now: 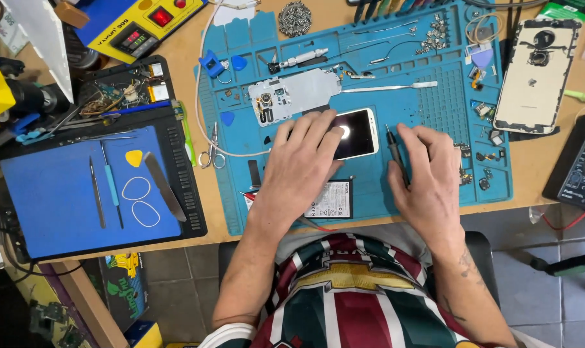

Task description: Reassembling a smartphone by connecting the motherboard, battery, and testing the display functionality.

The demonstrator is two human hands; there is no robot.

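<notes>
A white-framed smartphone (357, 132) lies screen up on the blue repair mat (434, 109), its dark glass reflecting a light. My left hand (302, 164) rests flat on the phone's left part, fingers spread over the screen. My right hand (428, 174) lies on the mat just right of the phone, with a thin black screwdriver (394, 151) under its thumb side. A phone battery (331, 201) sits below the phone, partly under my left wrist. A silver inner phone frame (292, 95) lies above the phone.
A phone back cover (534, 74) lies at the right. A second blue pad (86, 187) at the left holds picks and thin tools. Scissors (212, 151), tweezers (389, 87), small screws, a yellow power supply (144, 26) and a multimeter (579, 167) surround the mat.
</notes>
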